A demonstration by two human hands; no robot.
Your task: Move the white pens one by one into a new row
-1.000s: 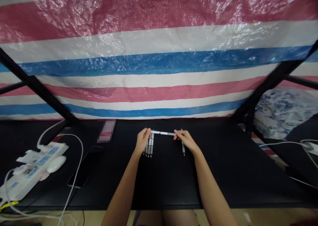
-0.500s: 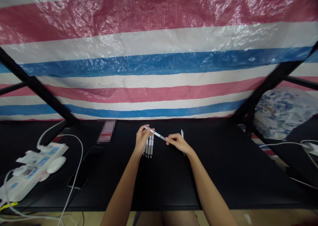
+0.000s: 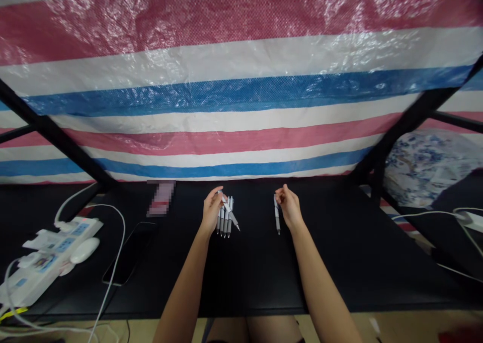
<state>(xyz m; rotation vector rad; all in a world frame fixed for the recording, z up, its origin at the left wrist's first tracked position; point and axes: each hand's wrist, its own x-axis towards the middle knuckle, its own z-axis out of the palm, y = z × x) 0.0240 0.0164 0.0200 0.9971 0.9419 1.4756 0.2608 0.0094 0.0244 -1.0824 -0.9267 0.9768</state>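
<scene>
My left hand [image 3: 213,209] pinches a white and grey click pen [image 3: 231,215] by its upper end. This pen slants down to the right, its tip pointing toward me, across a row of several similar pens [image 3: 225,227] lying side by side on the black tabletop [image 3: 256,272]. To the right, one more white and grey pen [image 3: 277,220] lies nearly straight, tip toward me. My right hand [image 3: 290,206] is at that pen's upper end, its fingers bent and closed on it; the fingertips partly cover the pen there.
On the left lie a dark phone [image 3: 130,255], a white power strip [image 3: 49,262] with plugs and a white cable [image 3: 123,232]. A blurred pink item [image 3: 161,199] is near the back. Striped plastic sheeting [image 3: 226,96] hangs behind, between black frame bars [image 3: 71,147]. A patterned bag [image 3: 426,167] sits at right.
My right hand has let go of the held pen and moved right to the single pen. In my left hand, the pen has swung steeper, its tip now nearer me over the row.
</scene>
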